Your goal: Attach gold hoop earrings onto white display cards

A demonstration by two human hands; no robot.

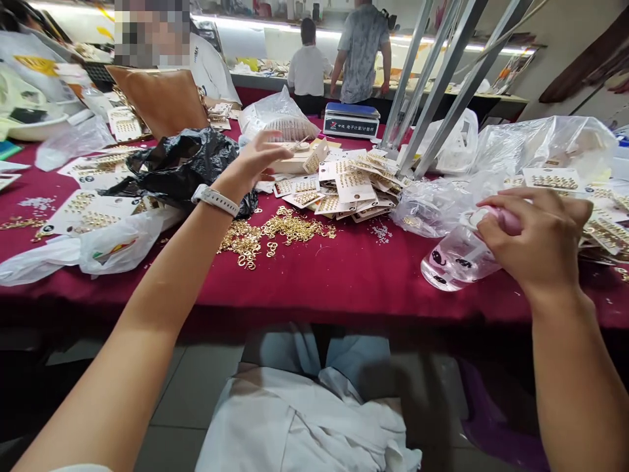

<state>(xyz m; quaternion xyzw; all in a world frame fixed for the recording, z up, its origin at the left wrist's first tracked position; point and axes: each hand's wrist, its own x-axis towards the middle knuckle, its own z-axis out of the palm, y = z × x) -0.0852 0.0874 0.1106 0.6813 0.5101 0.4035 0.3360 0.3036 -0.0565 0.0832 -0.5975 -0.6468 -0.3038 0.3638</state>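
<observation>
My right hand [535, 229] grips the pink-topped upper part of a clear water bottle [457, 259], which leans over the red tablecloth near the front edge. Dark cartoon prints show on its side. My left hand [260, 160] reaches forward with fingers stretched apart, beside a black plastic bag [181, 157] and a small open box [299, 157]. Nothing shows in its grasp, though the palm side is partly hidden. Below it lies a pile of gold-coloured chain links or hooks [297, 226]. A heap of white earring cards [354, 183] spreads between the hands.
A digital scale [351, 121] and a filled clear bag [278, 113] stand at the back. Metal posts [432, 92] rise behind the cards. White plastic bags [120, 239] lie left, more bagged goods [545, 141] right. A person sits across the table; others stand farther back.
</observation>
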